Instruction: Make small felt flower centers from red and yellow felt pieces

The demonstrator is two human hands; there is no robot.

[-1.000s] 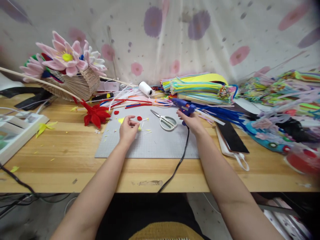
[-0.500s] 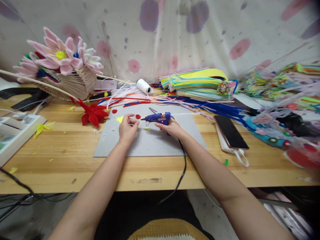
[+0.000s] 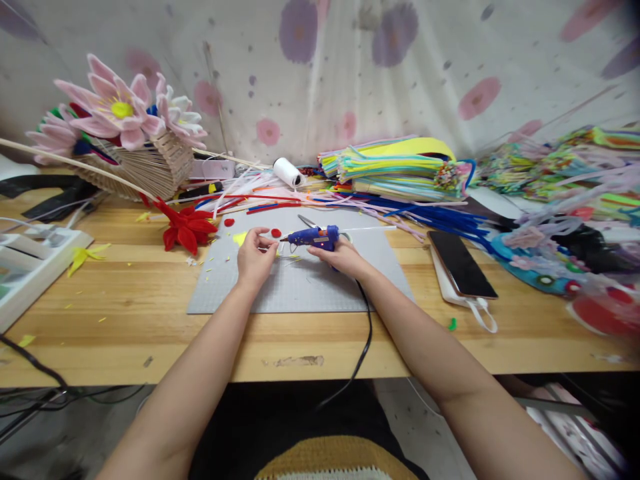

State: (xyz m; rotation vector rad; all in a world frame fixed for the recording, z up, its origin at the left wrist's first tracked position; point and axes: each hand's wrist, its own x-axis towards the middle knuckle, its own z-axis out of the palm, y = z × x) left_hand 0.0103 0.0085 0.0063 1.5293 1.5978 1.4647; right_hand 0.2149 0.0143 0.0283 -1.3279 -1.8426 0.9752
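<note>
My right hand (image 3: 345,257) is wrapped round a blue hot glue gun (image 3: 313,238), with a clear glue stick (image 3: 370,229) poking out of its back. The gun's nozzle points left, close to the fingertips of my left hand (image 3: 257,257). Those fingers are pinched together over the grey cutting mat (image 3: 310,293); whatever is between them is too small to make out. Two red round pieces (image 3: 276,233) lie on the mat beyond my left hand, near a yellow piece (image 3: 240,238) partly hidden by it. Small yellow scraps are scattered about.
A red fuzzy flower (image 3: 187,228) lies left of the mat. Pink flowers in a woven basket (image 3: 170,163) stand back left. Bundles of pipe cleaners (image 3: 400,170) and a white thread spool (image 3: 289,173) line the back. A phone (image 3: 463,265) lies right; the gun's black cord (image 3: 369,333) hangs over the front edge.
The glue gun in my right hand has shifted very slightly to the left, toward my left fingertips. My left hand stays where it was.
</note>
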